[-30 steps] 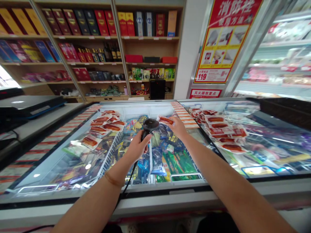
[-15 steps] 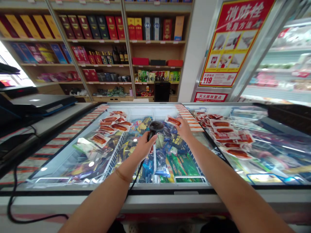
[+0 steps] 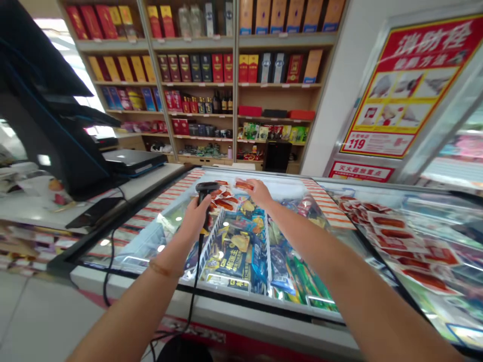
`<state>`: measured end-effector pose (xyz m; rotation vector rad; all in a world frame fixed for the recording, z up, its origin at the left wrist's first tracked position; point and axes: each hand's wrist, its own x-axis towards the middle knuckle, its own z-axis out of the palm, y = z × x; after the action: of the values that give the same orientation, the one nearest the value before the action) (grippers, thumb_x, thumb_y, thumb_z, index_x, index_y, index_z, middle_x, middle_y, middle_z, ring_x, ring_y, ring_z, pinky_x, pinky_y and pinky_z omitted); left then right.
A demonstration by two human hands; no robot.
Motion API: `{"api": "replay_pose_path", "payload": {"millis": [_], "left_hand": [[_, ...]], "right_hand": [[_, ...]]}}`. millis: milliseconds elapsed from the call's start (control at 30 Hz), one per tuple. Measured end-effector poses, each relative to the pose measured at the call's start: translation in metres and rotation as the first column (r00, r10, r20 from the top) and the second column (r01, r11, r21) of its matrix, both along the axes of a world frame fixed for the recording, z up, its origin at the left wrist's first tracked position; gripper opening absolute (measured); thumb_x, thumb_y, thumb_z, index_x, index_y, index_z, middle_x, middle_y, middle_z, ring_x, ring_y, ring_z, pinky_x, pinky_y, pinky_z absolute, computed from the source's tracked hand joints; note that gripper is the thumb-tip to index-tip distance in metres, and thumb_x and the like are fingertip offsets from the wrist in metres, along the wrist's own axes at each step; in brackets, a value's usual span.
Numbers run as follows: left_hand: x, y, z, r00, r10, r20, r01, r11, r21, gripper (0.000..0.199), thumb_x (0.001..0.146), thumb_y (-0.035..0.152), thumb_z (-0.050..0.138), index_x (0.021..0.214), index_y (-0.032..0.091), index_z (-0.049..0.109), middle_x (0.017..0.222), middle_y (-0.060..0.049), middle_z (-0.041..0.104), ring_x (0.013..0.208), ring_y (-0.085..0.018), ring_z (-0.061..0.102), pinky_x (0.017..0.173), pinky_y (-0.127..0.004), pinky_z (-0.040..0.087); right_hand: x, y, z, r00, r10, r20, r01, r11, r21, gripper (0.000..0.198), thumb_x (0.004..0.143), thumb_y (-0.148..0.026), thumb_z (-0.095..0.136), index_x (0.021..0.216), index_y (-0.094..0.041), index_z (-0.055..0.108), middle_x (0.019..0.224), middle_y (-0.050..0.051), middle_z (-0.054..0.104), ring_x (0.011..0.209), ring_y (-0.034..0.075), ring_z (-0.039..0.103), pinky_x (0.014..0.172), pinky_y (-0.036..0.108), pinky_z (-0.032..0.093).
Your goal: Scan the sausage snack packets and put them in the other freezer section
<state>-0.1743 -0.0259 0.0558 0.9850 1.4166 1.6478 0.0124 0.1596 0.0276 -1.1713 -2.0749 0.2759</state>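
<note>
My left hand is wrapped round the handle of a black handheld barcode scanner, whose cord hangs down over the freezer's front edge. Pinched in the fingers of my right hand is a vacuum-packed sausage, just right of the scanner head. Behind and below both hands, a pile of similar sausage packs lies on the glass top of the chest freezer, partly hidden by the scanner and left hand. A second pile of sausage packs lies on the glass at the right.
Wire baskets with frozen packets show through the glass. At the left stand a dark checkout terminal and a flat grey device on a counter. Shelves with boxes fill the back wall. A red fire-hydrant poster hangs at the right.
The view has turned left. My right hand has carried the sausage pack leftward, from the right side of the freezer top to near the left pile. The scanner has also shifted left.
</note>
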Motion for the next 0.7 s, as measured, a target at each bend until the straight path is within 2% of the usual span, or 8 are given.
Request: {"api": "replay_pose_path", "payload": {"millis": [100, 167, 233, 333, 433, 533, 600, 700], "left_hand": [[-0.043, -0.021, 0.0, 0.995, 0.1, -0.022, -0.101, 0.995, -0.027, 0.042, 0.073, 0.055, 0.07, 0.085, 0.021, 0.05, 0.061, 0.005, 0.058, 0.037, -0.009, 0.048, 0.034, -0.021, 0.037], [-0.064, -0.032, 0.0, 0.99, 0.13, -0.047, -0.132, 0.99, -0.038, 0.042, 0.072, 0.056, 0.07, 0.086, 0.022, 0.049, 0.063, 0.006, 0.058, 0.037, -0.009, 0.048, 0.033, -0.021, 0.037], [-0.079, -0.04, -0.001, 0.986, 0.152, -0.063, -0.154, 0.987, -0.039, 0.043, 0.072, 0.057, 0.07, 0.087, 0.022, 0.049, 0.064, 0.006, 0.058, 0.037, -0.009, 0.048, 0.033, -0.021, 0.036], [-0.089, -0.045, -0.001, 0.983, 0.17, -0.064, -0.172, 0.985, -0.025, 0.044, 0.072, 0.057, 0.071, 0.088, 0.022, 0.049, 0.065, 0.006, 0.058, 0.038, -0.008, 0.049, 0.034, -0.02, 0.037], [-0.084, -0.043, -0.001, 0.989, 0.143, -0.036, -0.143, 0.989, -0.02, 0.045, 0.071, 0.057, 0.071, 0.088, 0.022, 0.048, 0.065, 0.006, 0.057, 0.038, -0.008, 0.049, 0.034, -0.02, 0.037], [-0.063, -0.036, -0.002, 0.997, 0.069, 0.026, -0.069, 0.997, -0.024, 0.046, 0.071, 0.057, 0.072, 0.087, 0.022, 0.048, 0.064, 0.007, 0.057, 0.038, -0.008, 0.049, 0.035, -0.02, 0.038], [-0.04, -0.029, -0.004, 0.998, 0.015, 0.068, -0.013, 1.0, -0.021, 0.047, 0.071, 0.058, 0.073, 0.087, 0.022, 0.048, 0.063, 0.006, 0.058, 0.039, -0.008, 0.049, 0.035, -0.021, 0.039], [0.004, -0.017, -0.009, 0.991, -0.076, 0.107, 0.077, 0.997, -0.002, 0.049, 0.069, 0.059, 0.074, 0.087, 0.022, 0.048, 0.063, 0.006, 0.058, 0.04, -0.008, 0.049, 0.036, -0.022, 0.038]], "right_hand": [[-0.061, 0.011, 0.011, 1.0, -0.018, -0.012, 0.017, 0.994, -0.105, 0.038, 0.09, -0.022, 0.059, 0.128, -0.021, 0.061, 0.125, 0.008, 0.067, 0.113, 0.024, 0.063, 0.099, 0.038, 0.049], [-0.087, 0.015, 0.014, 0.999, -0.05, 0.01, 0.051, 0.984, -0.171, 0.037, 0.09, -0.024, 0.061, 0.127, -0.024, 0.061, 0.121, 0.008, 0.069, 0.111, 0.026, 0.064, 0.095, 0.041, 0.051], [-0.103, 0.016, 0.013, 0.996, -0.084, 0.034, 0.089, 0.976, -0.199, 0.037, 0.09, -0.028, 0.063, 0.127, -0.027, 0.061, 0.122, 0.009, 0.069, 0.116, 0.03, 0.06, 0.096, 0.046, 0.05], [-0.109, 0.017, 0.008, 0.994, -0.096, 0.046, 0.103, 0.976, -0.193, 0.037, 0.09, -0.032, 0.066, 0.127, -0.028, 0.062, 0.127, 0.01, 0.066, 0.125, 0.033, 0.053, 0.101, 0.051, 0.047], [-0.098, 0.015, 0.003, 0.996, -0.084, 0.027, 0.087, 0.984, -0.157, 0.038, 0.09, -0.032, 0.065, 0.127, -0.029, 0.062, 0.133, 0.01, 0.063, 0.127, 0.034, 0.05, 0.103, 0.053, 0.045], [-0.066, 0.009, -0.001, 0.996, -0.092, 0.021, 0.094, 0.988, -0.122, 0.039, 0.091, -0.03, 0.063, 0.129, -0.028, 0.062, 0.135, 0.008, 0.062, 0.13, 0.032, 0.048, 0.105, 0.051, 0.043], [-0.033, 0.002, -0.005, 0.994, -0.103, 0.025, 0.105, 0.99, -0.094, 0.037, 0.091, -0.028, 0.062, 0.129, -0.029, 0.064, 0.134, 0.007, 0.063, 0.131, 0.031, 0.047, 0.106, 0.05, 0.043], [0.036, -0.011, -0.016, 0.989, -0.138, 0.061, 0.141, 0.989, -0.044, 0.035, 0.09, -0.024, 0.062, 0.124, -0.028, 0.067, 0.132, 0.007, 0.064, 0.13, 0.031, 0.048, 0.106, 0.05, 0.044]]}}
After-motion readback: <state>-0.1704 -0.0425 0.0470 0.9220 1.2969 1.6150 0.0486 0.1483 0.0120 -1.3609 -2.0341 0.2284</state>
